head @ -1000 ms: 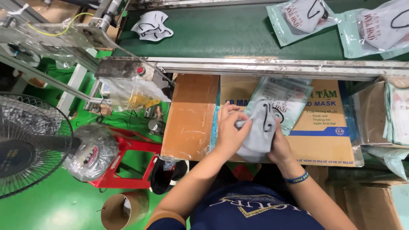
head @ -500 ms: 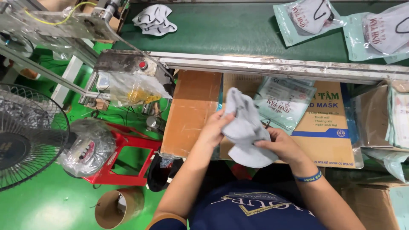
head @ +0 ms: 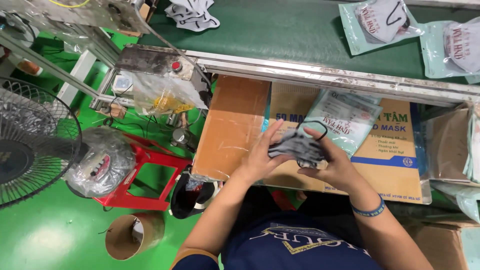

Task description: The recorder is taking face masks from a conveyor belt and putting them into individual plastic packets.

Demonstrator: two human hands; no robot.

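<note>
A worker seated at a packing line grips a small bundle of grey fabric face masks with black ear loops in both hands, above a flat printed cardboard carton that serves as a work surface. The left hand is partly closed, fingers curled round the bundle's left end; the right hand pinches the right end, thumb on top, with 1 black loop arching free above it.

Squaring the bundle's edges and tucking that loose loop in would likely make it slide cleanly into a pouch; a firm, even squeeze should keep the stack from fanning.

Just behind the hands lies a pale-green printed plastic pouch, flat on the carton; whether it holds anything cannot be told. On the dark green conveyor belt beyond the metal rail, 2 similar sealed pouches each show masks inside, and a loose heap of masks sits apart at the left. On the floor, an open cardboard tube appears empty.
</note>
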